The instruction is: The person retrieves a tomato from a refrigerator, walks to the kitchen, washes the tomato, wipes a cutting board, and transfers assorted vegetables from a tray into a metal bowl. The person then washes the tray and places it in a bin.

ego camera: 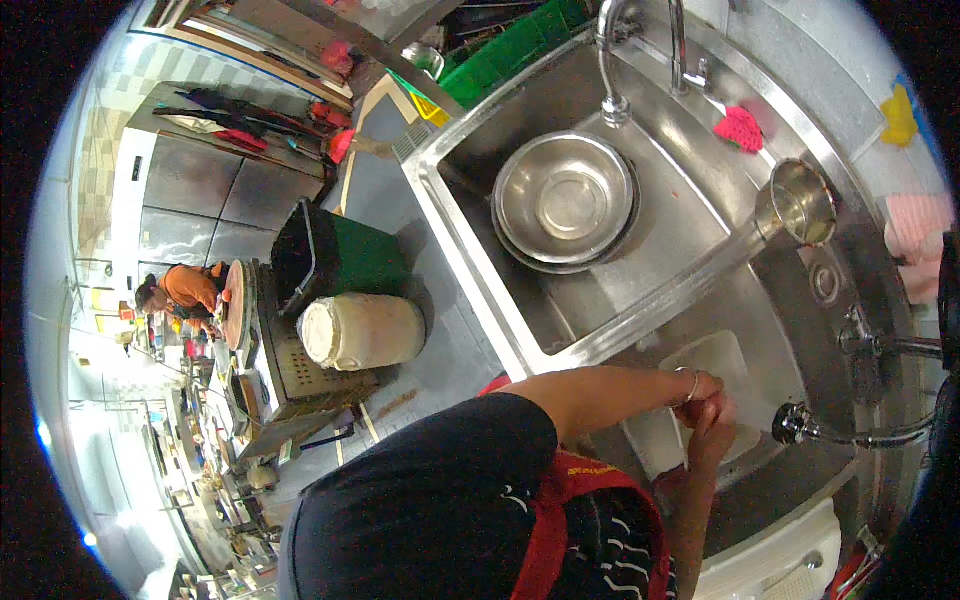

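Note:
My left hand (705,388), with a bracelet at the wrist, meets my right hand (711,436) over the near steel sink basin (780,330). The fingers touch and overlap, and whether anything small lies between them is hidden. Just beyond them hangs the chrome head of a faucet (792,424), apart from the hands. Beneath the hands, pale rectangular plastic-like pieces (652,442) rest in the basin; their exact kind is unclear. The neighbouring basin (675,180) holds stacked stainless steel bowls (574,202).
A steel pot (802,202) rests near the basin divider, by a pink cloth (739,130). A curved faucet (615,109) overhangs the bowls. A green bin (360,255) and a white plastic drum (367,330) stand on the floor. Farther off, a person (187,292) bends over a round board (238,304).

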Available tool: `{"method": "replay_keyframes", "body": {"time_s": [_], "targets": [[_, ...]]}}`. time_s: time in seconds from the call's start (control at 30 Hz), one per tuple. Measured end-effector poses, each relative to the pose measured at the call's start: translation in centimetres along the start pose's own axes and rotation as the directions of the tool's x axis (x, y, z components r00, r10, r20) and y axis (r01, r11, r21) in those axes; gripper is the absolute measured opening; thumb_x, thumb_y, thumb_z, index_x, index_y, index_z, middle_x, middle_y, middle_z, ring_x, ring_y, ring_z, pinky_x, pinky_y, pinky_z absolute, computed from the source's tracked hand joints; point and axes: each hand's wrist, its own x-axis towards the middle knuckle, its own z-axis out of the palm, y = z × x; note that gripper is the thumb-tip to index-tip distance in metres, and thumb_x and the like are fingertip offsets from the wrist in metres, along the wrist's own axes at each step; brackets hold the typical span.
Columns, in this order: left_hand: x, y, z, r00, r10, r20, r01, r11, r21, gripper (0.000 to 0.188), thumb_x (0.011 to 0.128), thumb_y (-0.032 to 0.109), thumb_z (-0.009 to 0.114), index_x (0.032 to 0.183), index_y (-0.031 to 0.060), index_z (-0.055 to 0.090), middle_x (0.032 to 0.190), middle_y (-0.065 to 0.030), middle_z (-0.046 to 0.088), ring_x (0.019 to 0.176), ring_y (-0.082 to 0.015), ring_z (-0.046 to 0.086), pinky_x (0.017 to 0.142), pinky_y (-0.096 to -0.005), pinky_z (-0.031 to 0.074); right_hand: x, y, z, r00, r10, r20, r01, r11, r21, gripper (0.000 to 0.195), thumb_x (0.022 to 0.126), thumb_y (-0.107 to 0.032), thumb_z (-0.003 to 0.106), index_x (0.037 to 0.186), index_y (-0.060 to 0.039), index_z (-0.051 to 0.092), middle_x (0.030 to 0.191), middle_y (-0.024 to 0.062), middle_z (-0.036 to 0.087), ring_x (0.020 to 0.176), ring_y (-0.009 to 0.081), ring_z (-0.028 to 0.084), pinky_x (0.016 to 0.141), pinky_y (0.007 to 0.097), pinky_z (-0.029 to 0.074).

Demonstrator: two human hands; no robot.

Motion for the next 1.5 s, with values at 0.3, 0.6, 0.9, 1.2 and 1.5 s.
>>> {"method": "replay_keyframes", "body": {"time_s": [0.3,0.6,0.9,1.2,1.5], "targets": [[-4.6,1.8,3.3,0.792,0.606,-0.068,-0.151,0.303,0.941,0.039,0.089,0.036,0.057,0.109,0.0035,0.065,0.104,-0.0232,0.068,0.096,-0.0368,0.068,0.080,-0.0479,0.055,-0.5,3.0,0.0,0.597,0.463,0.655,-0.668,-0.164,0.726,0.043,0.097,-0.036,0.053,0.124,-0.0034,0.058,0.106,0.0082,0.068,0.090,0.0205,0.067,0.074,0.0422,0.055],[-1.9,1.4,-0.9,0.935,0.336,0.118,-0.185,0.175,0.967,0.030,0.084,0.025,0.064,0.105,0.0046,0.069,0.096,-0.0166,0.071,0.088,-0.0291,0.070,0.075,-0.0448,0.056,-1.5,2.9,3.0,0.886,0.403,0.231,-0.391,0.915,-0.097,0.046,0.101,-0.034,0.042,0.125,0.0017,0.057,0.109,0.0206,0.066,0.096,0.0397,0.062,0.087,0.0476,0.049],[-2.1,-0.6,-0.1,0.887,0.339,-0.314,-0.408,0.893,-0.189,0.043,0.102,0.041,0.038,0.111,0.0082,0.064,0.103,-0.0139,0.067,0.094,-0.0225,0.065,0.083,-0.0371,0.053,1.2,-4.2,0.7,0.770,0.628,0.115,-0.529,0.528,0.664,0.056,0.079,-0.028,0.078,0.124,0.0016,0.060,0.112,0.0171,0.066,0.107,0.0256,0.062,0.094,0.0390,0.048],[-3.0,0.2,0.9,0.981,0.053,-0.187,-0.146,0.839,-0.525,0.050,0.099,0.049,0.048,0.112,0.0034,0.063,0.102,-0.0142,0.069,0.086,-0.0285,0.069,0.077,-0.0430,0.059,0.4,-0.5,-0.5,0.938,0.323,0.128,-0.345,0.905,0.247,0.042,0.087,-0.030,0.069,0.122,-0.0073,0.063,0.103,0.0165,0.069,0.093,0.0367,0.065,0.081,0.0451,0.052],[1.7,-2.9,-0.9,0.790,0.596,-0.144,-0.335,0.615,0.714,0.039,0.094,0.037,0.052,0.105,0.0019,0.065,0.103,-0.0195,0.066,0.092,-0.0326,0.067,0.084,-0.0436,0.054,0.4,0.1,0.2,0.895,0.367,0.254,-0.375,0.927,-0.017,0.036,0.100,-0.027,0.049,0.128,-0.0075,0.059,0.120,0.0181,0.064,0.106,0.0405,0.061,0.090,0.0458,0.050]]}}
